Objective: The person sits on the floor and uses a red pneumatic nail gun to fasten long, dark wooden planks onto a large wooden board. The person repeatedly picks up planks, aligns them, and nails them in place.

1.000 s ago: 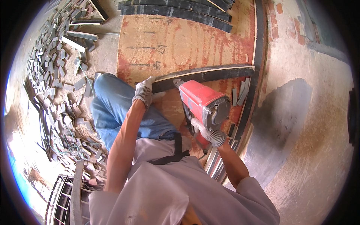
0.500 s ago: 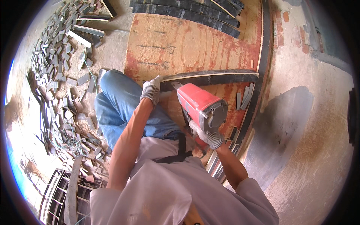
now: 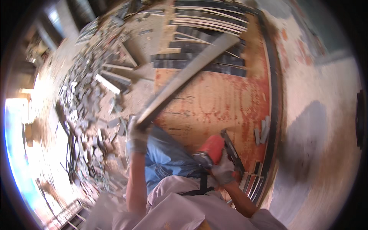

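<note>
My gloved left hand is closed round the near end of a long wooden strip, which is raised and slants away to the far right over the board. Motion blurs the hand somewhat. In my gloved right hand is a red nail gun, held by its grip low in front of my right hip, with its black magazine turned to the right. The reddish-brown plywood board lies beneath, with a dark edge strip along its right side.
Several dark strips lie across the board's far end. Short grey offcuts sit by its right edge, and more strips beside my right hand. A heap of cut blocks spreads over the floor at left. A stained wall rises at right.
My left hand has lifted the strip off the board and swung it up and leftward. The nail gun has come back toward my body and turned. The view has shifted.
</note>
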`<state>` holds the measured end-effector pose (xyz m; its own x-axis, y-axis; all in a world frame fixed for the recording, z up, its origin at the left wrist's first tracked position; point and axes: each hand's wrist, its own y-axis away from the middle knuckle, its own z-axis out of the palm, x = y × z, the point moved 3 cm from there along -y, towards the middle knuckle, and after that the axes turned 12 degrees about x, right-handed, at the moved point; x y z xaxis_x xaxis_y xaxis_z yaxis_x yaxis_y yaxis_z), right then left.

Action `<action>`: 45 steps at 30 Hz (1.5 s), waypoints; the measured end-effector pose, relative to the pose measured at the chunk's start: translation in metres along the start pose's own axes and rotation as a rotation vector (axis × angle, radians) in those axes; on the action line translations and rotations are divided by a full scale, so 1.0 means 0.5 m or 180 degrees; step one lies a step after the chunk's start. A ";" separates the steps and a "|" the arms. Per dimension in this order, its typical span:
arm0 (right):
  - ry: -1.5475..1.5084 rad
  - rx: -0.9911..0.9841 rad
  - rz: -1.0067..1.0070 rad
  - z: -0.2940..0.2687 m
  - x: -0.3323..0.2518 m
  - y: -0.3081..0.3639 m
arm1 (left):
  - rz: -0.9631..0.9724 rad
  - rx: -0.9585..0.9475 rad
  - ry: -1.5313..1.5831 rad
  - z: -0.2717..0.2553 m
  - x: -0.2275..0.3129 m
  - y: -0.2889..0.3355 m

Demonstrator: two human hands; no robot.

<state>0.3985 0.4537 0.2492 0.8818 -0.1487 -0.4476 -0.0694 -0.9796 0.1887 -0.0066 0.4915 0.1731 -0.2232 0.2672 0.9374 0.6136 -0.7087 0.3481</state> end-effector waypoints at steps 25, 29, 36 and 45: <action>0.2545 0.0308 -0.1946 0.026 -0.259 -0.822 | 0.2119 -0.0680 -0.3909 0.265 -0.060 0.051; 0.2119 0.0277 -0.2106 0.074 -0.204 -0.764 | 0.2068 -0.0704 -0.4010 0.266 -0.056 0.052; 0.1372 0.0297 -0.1752 0.029 -0.130 -0.788 | 0.2113 -0.0736 -0.4051 0.285 -0.059 0.055; 0.1182 0.0215 -0.1876 0.046 -0.112 -0.633 | 0.2280 -0.0476 -0.3586 0.252 -0.054 0.050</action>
<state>0.3605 0.7692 0.1942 0.8817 0.4542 -0.1280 0.4511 -0.8908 -0.0540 0.1099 0.5489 0.1559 0.8946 0.1469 0.4220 0.2280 -0.9623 -0.1485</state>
